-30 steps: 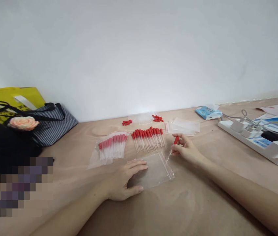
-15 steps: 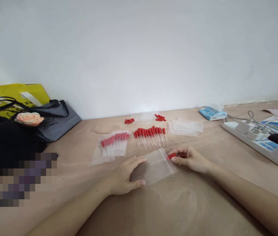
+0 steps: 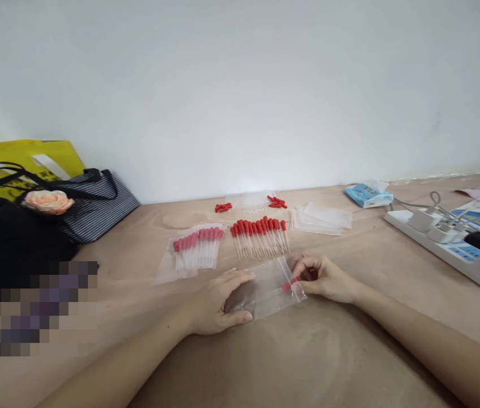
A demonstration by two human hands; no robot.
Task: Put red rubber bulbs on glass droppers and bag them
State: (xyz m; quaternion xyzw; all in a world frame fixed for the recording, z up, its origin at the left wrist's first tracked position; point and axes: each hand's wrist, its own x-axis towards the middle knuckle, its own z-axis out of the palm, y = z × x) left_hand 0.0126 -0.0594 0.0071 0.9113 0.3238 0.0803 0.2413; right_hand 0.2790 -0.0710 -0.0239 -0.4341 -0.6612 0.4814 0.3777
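A clear zip bag lies flat on the table in front of me, its mouth facing right. My left hand rests on its closed end with thumb and fingers spread apart. Inside the bag is most of a dropper with a red rubber bulb and a pale thin stem. At the bag's mouth, my right hand pinches the bulb end; its fingertips are partly hidden. Just beyond lies a row of red-topped droppers. Bagged droppers lie to its left.
Flat, clear bags are stacked right of the row. Loose red bulbs and thin clear tubes lie near the wall. A tissue pack and a power strip sit at right, a striped bag at left.
My right hand has pushed the dropper leftward into the bag; its red bulb, outside the mouth before, now shows through the plastic. My left hand has stayed in place.
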